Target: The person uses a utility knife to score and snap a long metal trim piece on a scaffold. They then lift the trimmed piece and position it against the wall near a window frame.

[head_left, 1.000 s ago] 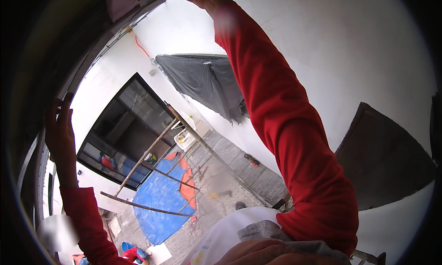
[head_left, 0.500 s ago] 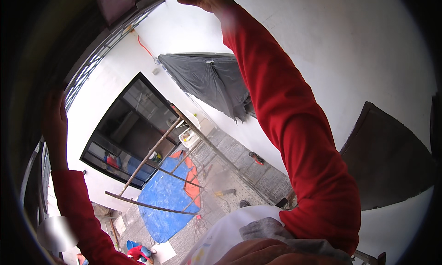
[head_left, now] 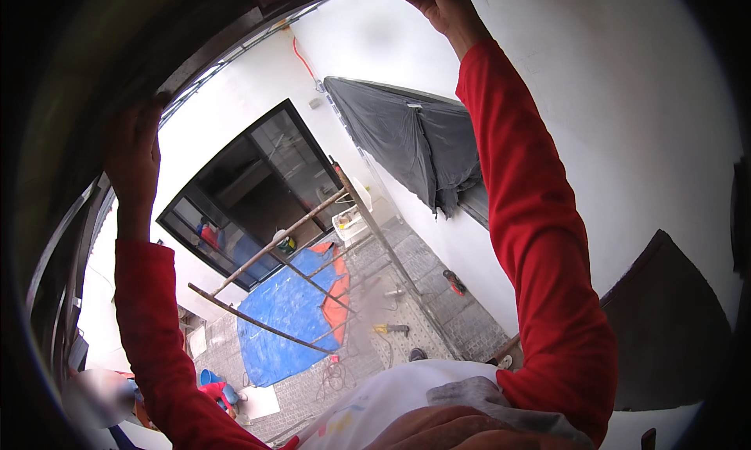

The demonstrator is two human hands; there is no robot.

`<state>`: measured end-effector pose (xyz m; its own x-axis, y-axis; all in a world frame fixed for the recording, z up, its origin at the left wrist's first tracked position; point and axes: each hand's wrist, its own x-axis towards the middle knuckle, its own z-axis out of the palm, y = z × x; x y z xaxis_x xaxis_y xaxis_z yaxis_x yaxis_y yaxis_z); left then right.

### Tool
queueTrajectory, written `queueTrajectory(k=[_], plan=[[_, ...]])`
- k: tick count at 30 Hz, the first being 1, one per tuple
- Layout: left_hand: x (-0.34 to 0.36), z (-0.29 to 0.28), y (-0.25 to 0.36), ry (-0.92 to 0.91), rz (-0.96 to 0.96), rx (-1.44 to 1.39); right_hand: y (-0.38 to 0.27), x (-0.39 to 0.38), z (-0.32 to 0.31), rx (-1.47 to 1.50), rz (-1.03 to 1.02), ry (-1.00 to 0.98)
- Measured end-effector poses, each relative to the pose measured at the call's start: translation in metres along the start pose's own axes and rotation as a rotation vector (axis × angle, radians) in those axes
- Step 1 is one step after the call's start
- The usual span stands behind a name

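Note:
Both my arms, in red sleeves, are raised overhead. A dark panel or beam (head_left: 211, 39) curves across the upper left; its full shape is lost in shadow. My left hand (head_left: 134, 157) reaches up against its underside, fingers stretched out and dim. At the top edge my right hand (head_left: 440, 8) has curled fingers close to the panel's right end. The fingertips are partly cut off, and what they grip is hidden. In front of me stands a rusty metal scaffold frame (head_left: 270, 243), apart from both hands.
Below lie a blue and orange tarp (head_left: 282, 333), a yellow power tool (head_left: 391, 328) and a red-black tool (head_left: 454, 282). A dark sheet (head_left: 415, 137) covers an opening in the white wall. Beyond the scaffold is a glass door (head_left: 258, 184). A crouching person (head_left: 219, 391) is at lower left.
The view has turned, so the scaffold and door sit farther right. My right hand appears farther right, with its forearm steeper. The left hand appears higher and slightly right, still at the panel.

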<state>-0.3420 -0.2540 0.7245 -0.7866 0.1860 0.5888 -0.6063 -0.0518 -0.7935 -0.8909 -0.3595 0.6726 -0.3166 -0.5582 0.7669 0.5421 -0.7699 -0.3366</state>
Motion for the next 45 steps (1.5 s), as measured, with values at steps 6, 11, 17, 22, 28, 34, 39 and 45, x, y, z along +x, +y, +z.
queueTrajectory(k=[6,11,17,22,28,34,39,45], plan=[[-0.016,0.004,-0.002,0.039,0.0,-0.033,0.002,-0.001,0.007,0.132,-0.115,-0.088],[-0.006,0.017,-0.008,0.068,0.026,0.027,0.012,-0.001,0.005,0.09,-0.134,0.07],[0.003,0.019,-0.009,0.023,0.002,-0.028,0.018,0.005,0.009,0.218,-0.178,-0.028],[0.003,0.027,-0.009,0.078,-0.042,0.039,0.024,-0.017,0.028,0.241,-0.14,0.122],[0.008,0.021,-0.008,0.113,-0.05,-0.023,0.044,-0.042,0.076,0.165,-0.048,0.073],[0.006,0.021,0.0,0.109,-0.076,0.003,0.059,-0.048,0.106,0.121,-0.027,-0.031],[0.002,0.03,-0.002,0.144,-0.067,-0.022,0.07,-0.068,0.133,-0.004,-0.001,-0.109],[-0.004,0.037,-0.002,0.181,-0.053,-0.024,0.073,-0.081,0.171,0.073,0.043,-0.037]])
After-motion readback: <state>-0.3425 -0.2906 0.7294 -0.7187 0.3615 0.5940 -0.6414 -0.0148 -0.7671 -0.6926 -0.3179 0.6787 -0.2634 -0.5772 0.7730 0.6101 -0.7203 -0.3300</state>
